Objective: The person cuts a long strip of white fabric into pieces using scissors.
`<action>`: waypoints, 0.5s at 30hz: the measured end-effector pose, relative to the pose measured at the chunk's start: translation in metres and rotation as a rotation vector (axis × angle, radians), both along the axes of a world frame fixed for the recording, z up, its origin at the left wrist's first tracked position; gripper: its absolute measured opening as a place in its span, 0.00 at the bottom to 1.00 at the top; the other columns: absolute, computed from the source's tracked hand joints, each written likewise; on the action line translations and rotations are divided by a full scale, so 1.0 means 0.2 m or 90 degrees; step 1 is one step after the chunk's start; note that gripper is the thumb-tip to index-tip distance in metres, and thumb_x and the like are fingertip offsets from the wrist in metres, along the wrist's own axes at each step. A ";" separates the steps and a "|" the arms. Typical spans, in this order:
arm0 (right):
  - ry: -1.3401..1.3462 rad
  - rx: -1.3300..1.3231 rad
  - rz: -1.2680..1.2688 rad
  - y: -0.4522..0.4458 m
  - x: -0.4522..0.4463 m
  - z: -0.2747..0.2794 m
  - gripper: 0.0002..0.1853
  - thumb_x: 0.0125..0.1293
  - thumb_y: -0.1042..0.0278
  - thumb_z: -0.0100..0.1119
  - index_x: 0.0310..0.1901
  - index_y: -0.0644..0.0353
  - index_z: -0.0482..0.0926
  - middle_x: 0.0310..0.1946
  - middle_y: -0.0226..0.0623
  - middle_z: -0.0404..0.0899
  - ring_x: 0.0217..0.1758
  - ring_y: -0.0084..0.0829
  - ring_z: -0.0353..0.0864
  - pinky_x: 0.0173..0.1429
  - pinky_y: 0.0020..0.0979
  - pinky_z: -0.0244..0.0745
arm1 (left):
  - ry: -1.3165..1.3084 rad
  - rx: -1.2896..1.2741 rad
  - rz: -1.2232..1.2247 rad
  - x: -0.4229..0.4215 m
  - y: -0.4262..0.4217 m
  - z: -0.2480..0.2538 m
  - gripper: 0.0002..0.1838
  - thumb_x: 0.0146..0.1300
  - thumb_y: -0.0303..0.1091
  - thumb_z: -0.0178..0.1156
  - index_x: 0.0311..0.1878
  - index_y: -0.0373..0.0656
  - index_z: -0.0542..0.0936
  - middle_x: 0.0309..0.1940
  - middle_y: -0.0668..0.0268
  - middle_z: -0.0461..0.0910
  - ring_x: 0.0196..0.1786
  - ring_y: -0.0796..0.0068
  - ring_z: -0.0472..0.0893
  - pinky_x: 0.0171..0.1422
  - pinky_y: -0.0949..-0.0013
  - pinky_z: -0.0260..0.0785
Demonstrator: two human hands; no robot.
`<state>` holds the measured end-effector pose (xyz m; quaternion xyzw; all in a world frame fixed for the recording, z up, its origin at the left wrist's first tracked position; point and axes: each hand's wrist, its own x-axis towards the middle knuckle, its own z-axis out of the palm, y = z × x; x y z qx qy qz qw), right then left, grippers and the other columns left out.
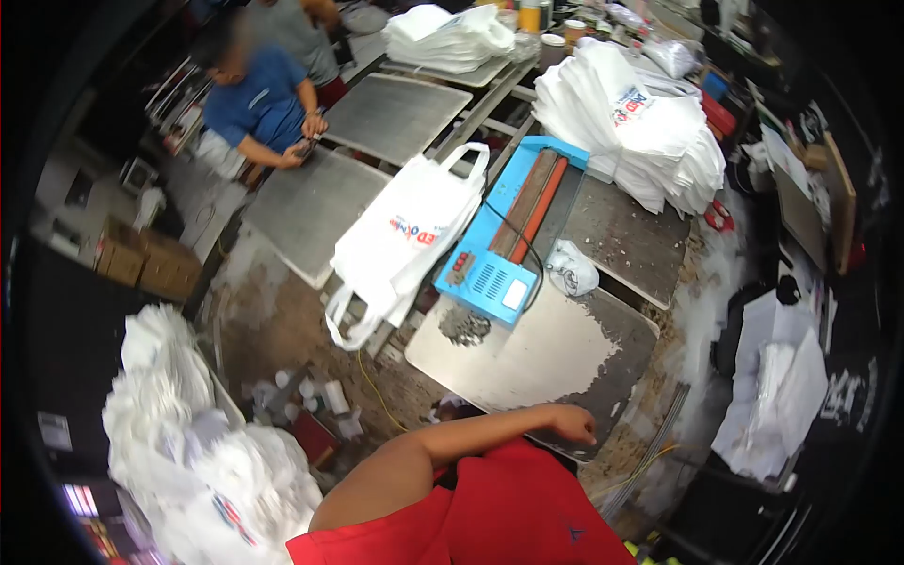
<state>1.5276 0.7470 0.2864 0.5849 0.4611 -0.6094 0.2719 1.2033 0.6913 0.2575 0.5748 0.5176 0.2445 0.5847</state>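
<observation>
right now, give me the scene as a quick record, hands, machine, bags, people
left hand: at the near edge of the board, nothing seen in its grip; contact unclear
right hand: not in view
machine: blue, with a red roller
bag: white, printed, lying flat left of the machine, handles at both ends
bag stack: beyond the machine, to the right
people: one in blue, one in grey behind

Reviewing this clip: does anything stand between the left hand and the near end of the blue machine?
Nothing visible does. From the left hand to the near end of the blue machine, the direct line crosses only the pale tabletop. The crumpled plastic bag lies beside the machine, off that line.
</observation>
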 end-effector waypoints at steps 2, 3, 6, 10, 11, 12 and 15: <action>0.001 0.005 0.051 0.22 0.15 -0.06 0.48 0.69 0.25 0.45 0.70 0.68 0.68 0.61 0.51 0.79 0.62 0.40 0.80 0.67 0.42 0.74 | 0.041 0.024 -0.041 0.24 0.19 0.00 0.26 0.63 0.55 0.63 0.47 0.40 0.85 0.42 0.53 0.86 0.48 0.54 0.84 0.54 0.56 0.73; 0.001 0.008 0.072 0.33 0.24 -0.09 0.48 0.69 0.25 0.45 0.70 0.68 0.68 0.61 0.51 0.79 0.62 0.40 0.80 0.67 0.42 0.74 | 0.021 0.028 -0.031 0.35 0.27 0.00 0.25 0.64 0.55 0.63 0.48 0.41 0.85 0.43 0.53 0.86 0.49 0.54 0.84 0.55 0.56 0.73; 0.000 -0.009 0.112 0.65 0.60 -0.10 0.49 0.69 0.25 0.45 0.69 0.68 0.68 0.61 0.51 0.79 0.62 0.40 0.80 0.67 0.42 0.74 | -0.027 -0.051 0.002 0.71 0.52 -0.07 0.24 0.64 0.54 0.63 0.50 0.42 0.84 0.44 0.52 0.86 0.50 0.54 0.84 0.55 0.56 0.73; -0.011 -0.042 0.083 0.97 1.03 -0.06 0.49 0.68 0.24 0.45 0.69 0.69 0.68 0.60 0.51 0.79 0.62 0.40 0.80 0.67 0.42 0.74 | 0.246 0.017 0.045 1.20 0.82 0.05 0.26 0.65 0.53 0.62 0.54 0.41 0.83 0.45 0.51 0.85 0.48 0.53 0.84 0.53 0.57 0.74; -0.011 -0.049 0.082 1.03 1.12 -0.07 0.49 0.68 0.24 0.45 0.69 0.69 0.68 0.60 0.51 0.79 0.62 0.40 0.80 0.67 0.41 0.74 | 0.167 0.007 0.009 1.27 0.90 0.15 0.26 0.65 0.53 0.61 0.56 0.41 0.82 0.48 0.51 0.85 0.52 0.53 0.84 0.56 0.56 0.74; -0.014 -0.050 0.072 1.07 1.22 -0.05 0.49 0.68 0.24 0.45 0.69 0.69 0.68 0.60 0.52 0.79 0.62 0.40 0.80 0.67 0.41 0.74 | 0.174 0.005 0.004 1.30 0.95 0.16 0.26 0.65 0.53 0.61 0.56 0.41 0.82 0.48 0.51 0.85 0.52 0.53 0.84 0.56 0.56 0.74; -0.023 -0.070 0.024 1.12 1.51 0.00 0.49 0.68 0.24 0.45 0.69 0.69 0.68 0.60 0.52 0.79 0.62 0.40 0.80 0.67 0.41 0.74 | -0.013 -0.032 -0.063 1.42 1.06 0.14 0.30 0.67 0.56 0.61 0.63 0.44 0.77 0.52 0.53 0.84 0.55 0.55 0.83 0.60 0.58 0.73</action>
